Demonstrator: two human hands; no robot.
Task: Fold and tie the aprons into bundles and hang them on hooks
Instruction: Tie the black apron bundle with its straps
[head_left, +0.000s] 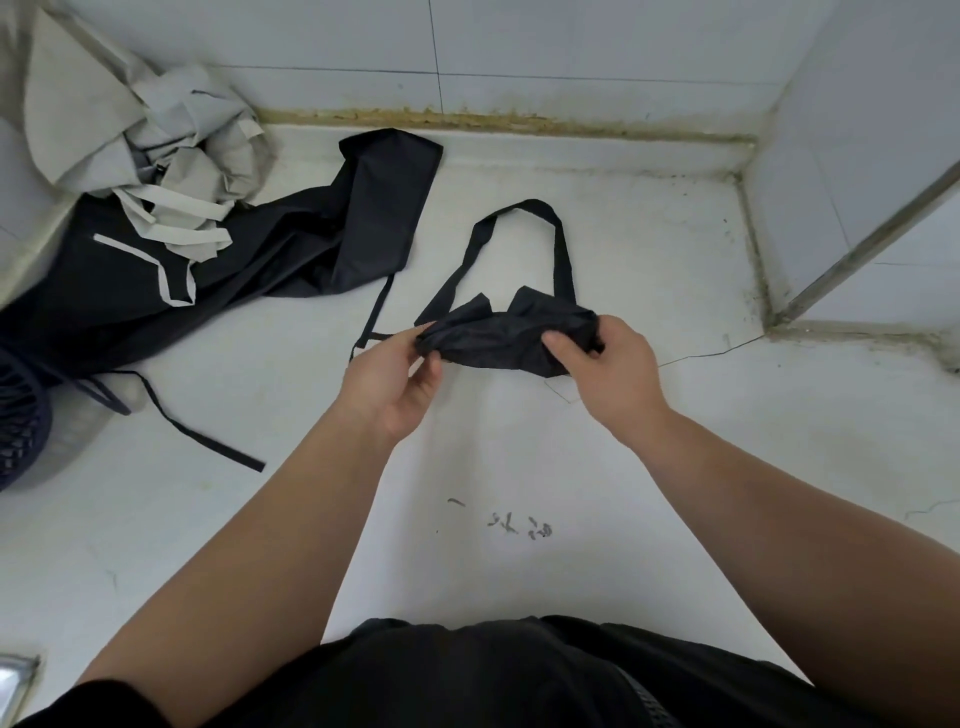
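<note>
Well left of the fingers, on the white counter (649, 270), a loose black apron (291, 244) lies spread out, with a crumpled grey apron (171, 135) heaped on its far left part. Between the fingers is a rolled black apron bundle (498, 338): left hand (400, 374) pinches its left end, right hand (608, 374) curls round its right end. Beyond the fingers, the bundle's strap loop (519, 208) arches away over the counter.
</note>
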